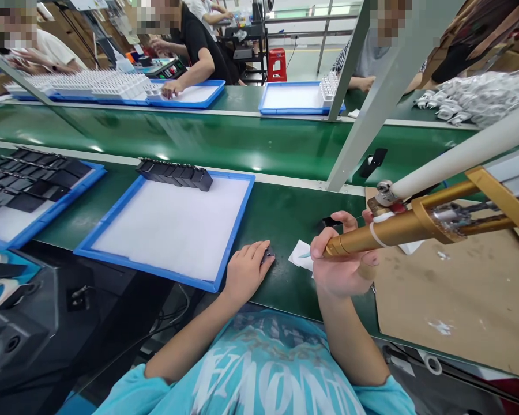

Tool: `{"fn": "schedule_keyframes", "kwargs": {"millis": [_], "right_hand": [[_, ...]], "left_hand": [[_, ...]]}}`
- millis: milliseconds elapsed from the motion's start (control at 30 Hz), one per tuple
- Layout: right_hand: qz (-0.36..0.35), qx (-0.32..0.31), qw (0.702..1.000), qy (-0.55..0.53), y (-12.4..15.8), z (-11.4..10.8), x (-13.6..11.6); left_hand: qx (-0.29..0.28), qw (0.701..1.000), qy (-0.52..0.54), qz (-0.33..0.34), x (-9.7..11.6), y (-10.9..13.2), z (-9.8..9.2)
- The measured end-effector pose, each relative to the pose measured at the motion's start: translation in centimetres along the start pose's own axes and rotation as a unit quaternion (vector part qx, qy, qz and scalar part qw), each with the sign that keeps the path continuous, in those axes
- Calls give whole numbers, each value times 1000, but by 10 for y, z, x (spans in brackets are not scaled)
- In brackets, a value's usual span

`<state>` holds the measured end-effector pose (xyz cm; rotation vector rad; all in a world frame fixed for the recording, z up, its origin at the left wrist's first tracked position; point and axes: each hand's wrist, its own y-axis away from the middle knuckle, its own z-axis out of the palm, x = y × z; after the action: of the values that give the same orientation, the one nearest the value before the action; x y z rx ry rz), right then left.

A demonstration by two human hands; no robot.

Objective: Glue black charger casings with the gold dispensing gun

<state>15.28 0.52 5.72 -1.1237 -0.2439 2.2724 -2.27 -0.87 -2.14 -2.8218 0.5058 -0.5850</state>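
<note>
My left hand [245, 272] lies on the green bench, fingers bent round a small dark part [268, 253] that is mostly covered. My right hand [343, 275] is closed on a gold-coloured dispenser [398, 230], a long barrel with a thin pale-blue nozzle [304, 255] pointing left. Beneath the nozzle is a piece of white paper [297, 262]; whether the two touch I cannot tell. Just beyond my right fingers sits a small black piece [330, 221]. To the left of my left hand is a blue-rimmed tray [145, 270] with a row of black housings [175, 174] along its far edge.
Another blue tray [21, 237] full of black parts is at far left. A slanted grey post [363, 127] and white tube [458, 153] cross the right side. Brown cardboard [450, 294] covers the right bench. Beyond the green conveyor [225, 135], several people work at trays.
</note>
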Motion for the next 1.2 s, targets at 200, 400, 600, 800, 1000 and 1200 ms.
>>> {"fn": "schedule_keyframes", "kwargs": {"millis": [200,400,600,800,1000,1200], "right_hand": [[2,2,1000,-10,0,-1,0],[5,12,1000,-1,-1,-1,-2],[1,18,1000,-4,-1,-1,0],[-2,27,1000,7,-3,-2,0],[3,41,999,21,-3,-4,0],[14,42,999,13,-3,-9,0]], "left_hand": [[-9,1000,8,24,1,-2,-2],[-48,997,-37,41,-1,1,-2],[-68,996,57,0,-5,0,-3],[-111,766,587,-239,-4,-10,-17],[-141,611,739,-246,0,-15,-24],[-136,670,696,-219,-11,-14,-40]]}}
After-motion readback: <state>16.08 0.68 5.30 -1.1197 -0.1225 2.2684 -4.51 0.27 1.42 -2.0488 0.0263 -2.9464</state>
